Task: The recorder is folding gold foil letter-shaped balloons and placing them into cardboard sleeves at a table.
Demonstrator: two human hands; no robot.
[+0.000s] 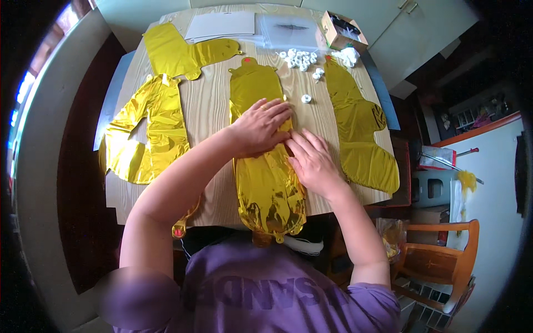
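Note:
A long gold foil balloon (pixel 269 191), flat and creased, runs down the middle of the table, its near end reaching past the edge. My left hand (pixel 260 126) lies palm-down across its middle with fingers stretched to the right. Along the balloon's right edge rests my right hand (pixel 315 162), fingers extended, tips close to my left hand. Neither hand appears to grasp anything. More flat gold foil balloons lie around: one at the far left (pixel 177 50), a shinier one (pixel 166 119) nearer on the left, partly behind my left arm, and one on the right (pixel 358 133).
Small white ribbon rolls (pixel 300 58) cluster at the far right of the wooden table (pixel 208 100), with a single roll (pixel 306 99) nearer. A cardboard box (pixel 344 32), clear plastic sheets (pixel 291 32) and white sheets (pixel 221 25) sit at the back. A wooden chair (pixel 436 263) stands right.

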